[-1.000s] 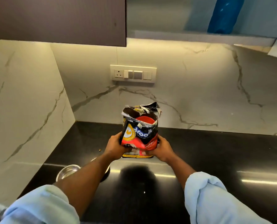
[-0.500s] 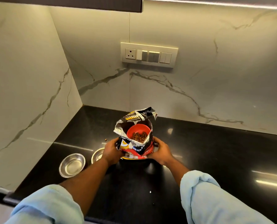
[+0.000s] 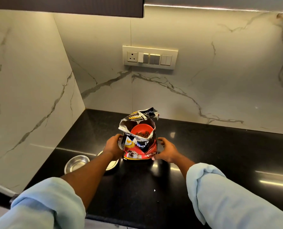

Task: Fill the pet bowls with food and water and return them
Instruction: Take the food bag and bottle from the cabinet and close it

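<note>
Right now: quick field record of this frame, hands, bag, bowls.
left hand: on food bag's left side
right hand: on bag's right side, near its base
food bag: upright on black counter, top torn open
red scoop: inside bag, holding kibble
steel bowls: one empty, left of bag; second mostly hidden by left forearm

A warm strip light (image 3: 216, 7) under the cabinet washes the marble wall (image 3: 203, 83) brightly; my black worktop (image 3: 220, 154) stays dark, with streaks of glare toward its right edge. My sleeves (image 3: 228, 199) blur softly near the frame's bottom, and straight lines bow at the edges.
</note>
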The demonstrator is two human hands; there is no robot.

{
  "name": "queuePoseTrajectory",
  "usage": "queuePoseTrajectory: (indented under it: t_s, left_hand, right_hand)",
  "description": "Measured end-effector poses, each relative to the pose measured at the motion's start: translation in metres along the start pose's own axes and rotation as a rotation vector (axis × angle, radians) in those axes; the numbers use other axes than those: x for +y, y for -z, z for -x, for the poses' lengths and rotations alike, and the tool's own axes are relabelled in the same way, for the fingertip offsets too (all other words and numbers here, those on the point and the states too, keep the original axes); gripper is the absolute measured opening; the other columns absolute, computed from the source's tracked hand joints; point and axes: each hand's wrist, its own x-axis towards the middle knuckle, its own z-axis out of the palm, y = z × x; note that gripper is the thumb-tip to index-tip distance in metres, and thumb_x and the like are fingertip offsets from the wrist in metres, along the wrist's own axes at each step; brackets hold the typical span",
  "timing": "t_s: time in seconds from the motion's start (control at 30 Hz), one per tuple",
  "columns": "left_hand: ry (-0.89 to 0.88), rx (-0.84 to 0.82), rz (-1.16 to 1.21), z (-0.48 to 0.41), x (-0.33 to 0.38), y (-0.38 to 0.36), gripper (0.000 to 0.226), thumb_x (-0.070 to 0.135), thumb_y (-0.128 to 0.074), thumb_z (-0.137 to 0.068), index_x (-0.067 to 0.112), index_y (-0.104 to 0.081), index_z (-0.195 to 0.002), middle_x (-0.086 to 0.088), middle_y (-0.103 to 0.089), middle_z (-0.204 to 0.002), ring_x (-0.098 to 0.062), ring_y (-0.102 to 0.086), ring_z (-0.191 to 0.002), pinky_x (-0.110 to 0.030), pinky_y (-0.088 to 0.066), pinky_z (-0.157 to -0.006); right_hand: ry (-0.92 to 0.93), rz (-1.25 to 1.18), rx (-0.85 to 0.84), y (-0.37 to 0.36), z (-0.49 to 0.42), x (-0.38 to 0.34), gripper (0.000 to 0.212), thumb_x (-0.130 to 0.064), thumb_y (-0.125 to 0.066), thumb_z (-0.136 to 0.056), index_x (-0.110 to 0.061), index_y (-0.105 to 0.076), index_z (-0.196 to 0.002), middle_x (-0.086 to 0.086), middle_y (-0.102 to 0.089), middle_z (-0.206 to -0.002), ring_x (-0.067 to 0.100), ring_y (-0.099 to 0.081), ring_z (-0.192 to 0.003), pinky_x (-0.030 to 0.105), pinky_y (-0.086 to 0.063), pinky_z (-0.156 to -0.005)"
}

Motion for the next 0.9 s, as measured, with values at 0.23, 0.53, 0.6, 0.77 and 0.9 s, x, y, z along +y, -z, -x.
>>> queuePoseTrajectory:
  t_s: [0.23, 0.53, 0.6, 0.77, 0.9]
  left_hand:
    - [-0.079, 0.044, -0.136, 0.002, 0.019, 0.045, 0.07, -0.004, -0.08, -0.082, 0.01, -0.055, -0.145, -0.014, -0.061, -0.142, -0.03, -0.059, -0.131, -0.038, -0.051, -0.105]
    - [-0.184, 0.245, 0.021, 0.004, 0.09, 0.105, 0.016, 0.012, -0.066, -0.099, 0.009, -0.07, -0.114, -0.015, -0.074, -0.109, -0.029, -0.071, -0.101, -0.045, -0.059, -0.096]
    - [-0.25, 0.274, 0.053, 0.008, 0.12, 0.118, 0.007, 0.017, -0.066, -0.1, 0.015, -0.068, -0.106, -0.011, -0.074, -0.101, -0.028, -0.073, -0.096, -0.045, -0.061, -0.091]
    - [-0.448, 0.321, 0.124, 0.021, 0.186, 0.142, 0.017, 0.031, -0.068, -0.099, 0.014, -0.072, -0.095, -0.006, -0.077, -0.088, -0.027, -0.076, -0.083, -0.048, -0.063, -0.085]
    - [-0.579, 0.347, 0.182, 0.029, 0.234, 0.154, 0.028, 0.035, -0.071, -0.098, 0.008, -0.073, -0.089, -0.009, -0.078, -0.081, -0.029, -0.076, -0.077, -0.049, -0.064, -0.08]
  right_hand:
    - [0.005, -0.061, 0.156, 0.03, 0.016, -0.029, 0.065, -0.018, -0.083, -0.09, -0.008, -0.054, -0.147, 0.016, -0.06, -0.145, 0.029, -0.057, -0.135, 0.043, -0.049, -0.113]
    - [0.201, 0.007, 0.222, 0.061, 0.043, -0.086, 0.032, -0.012, -0.077, -0.093, -0.004, -0.068, -0.123, 0.018, -0.075, -0.108, 0.027, -0.07, -0.099, 0.041, -0.058, -0.094]
    - [0.257, 0.034, 0.271, 0.072, 0.048, -0.098, 0.032, -0.013, -0.075, -0.092, -0.01, -0.067, -0.124, 0.016, -0.076, -0.101, 0.026, -0.071, -0.09, 0.042, -0.059, -0.089]
    - [0.386, -0.014, 0.478, 0.108, 0.058, -0.133, 0.023, -0.016, -0.074, -0.093, -0.017, -0.07, -0.117, 0.009, -0.077, -0.091, 0.027, -0.076, -0.086, 0.043, -0.064, -0.084]
    - [0.513, -0.033, 0.624, 0.144, 0.068, -0.163, 0.019, -0.018, -0.074, -0.097, -0.016, -0.071, -0.115, 0.007, -0.077, -0.093, 0.022, -0.076, -0.082, 0.036, -0.065, -0.08]
